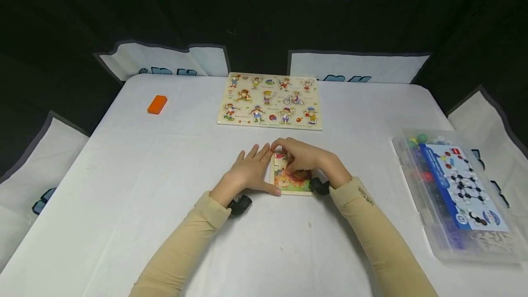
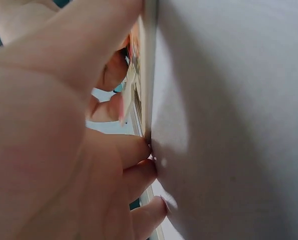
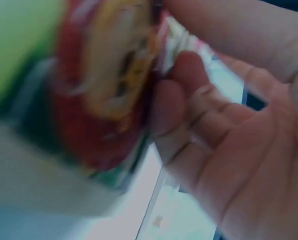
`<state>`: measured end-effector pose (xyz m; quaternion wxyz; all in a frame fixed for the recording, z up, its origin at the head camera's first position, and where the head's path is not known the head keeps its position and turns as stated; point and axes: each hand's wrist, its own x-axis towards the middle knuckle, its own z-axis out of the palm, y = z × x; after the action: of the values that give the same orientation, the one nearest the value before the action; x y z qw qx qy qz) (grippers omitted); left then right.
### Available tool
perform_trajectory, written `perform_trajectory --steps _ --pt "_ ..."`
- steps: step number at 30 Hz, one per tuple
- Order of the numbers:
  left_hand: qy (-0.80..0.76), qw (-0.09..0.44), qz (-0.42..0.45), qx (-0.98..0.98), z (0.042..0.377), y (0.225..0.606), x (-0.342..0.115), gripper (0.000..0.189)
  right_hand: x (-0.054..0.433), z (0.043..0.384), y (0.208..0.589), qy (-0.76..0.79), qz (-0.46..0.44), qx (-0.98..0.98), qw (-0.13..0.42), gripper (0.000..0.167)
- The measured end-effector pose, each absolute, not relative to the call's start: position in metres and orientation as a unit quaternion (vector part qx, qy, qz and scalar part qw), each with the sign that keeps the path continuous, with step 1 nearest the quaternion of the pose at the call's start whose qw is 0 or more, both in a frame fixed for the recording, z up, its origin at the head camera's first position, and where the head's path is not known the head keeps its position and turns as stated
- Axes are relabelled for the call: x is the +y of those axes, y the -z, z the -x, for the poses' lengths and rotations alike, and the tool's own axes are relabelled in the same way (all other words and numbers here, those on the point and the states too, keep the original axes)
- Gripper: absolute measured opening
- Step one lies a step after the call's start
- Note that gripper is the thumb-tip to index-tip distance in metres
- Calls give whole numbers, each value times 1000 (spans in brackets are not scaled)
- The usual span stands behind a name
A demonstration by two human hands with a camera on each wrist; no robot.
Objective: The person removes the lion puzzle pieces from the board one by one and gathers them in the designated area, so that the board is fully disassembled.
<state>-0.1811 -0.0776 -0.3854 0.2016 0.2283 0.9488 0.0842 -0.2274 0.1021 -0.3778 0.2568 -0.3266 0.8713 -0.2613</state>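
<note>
A small wooden picture puzzle with colourful cartoon figures lies on the white table. My left hand is spread along its left side, thumb touching the near left corner and fingertips by the far one. Over the puzzle, my right hand has its fingers curled at the upper left part. In the left wrist view, a thin pale puzzle piece stands tilted off the board between the right hand's fingers. A round red-rimmed picture fills much of the blurred right wrist view. The right palm hides part of the puzzle.
A larger wooden peg puzzle with sports figures lies beyond the hands. At the far left is an orange block. A clear plastic case with a blue molecule-model booklet and coloured parts stands on the right.
</note>
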Motion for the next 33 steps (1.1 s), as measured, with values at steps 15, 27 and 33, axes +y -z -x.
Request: perform_trajectory --steps 15,27,33 --pt "-72 204 -235 948 183 386 -74 116 116 219 384 285 341 881 164 39" --pt "-76 206 -231 948 184 385 -76 115 153 223 378 335 253 894 156 32" --pt "-81 203 -229 949 183 387 -77 116 192 222 378 338 171 918 121 32"
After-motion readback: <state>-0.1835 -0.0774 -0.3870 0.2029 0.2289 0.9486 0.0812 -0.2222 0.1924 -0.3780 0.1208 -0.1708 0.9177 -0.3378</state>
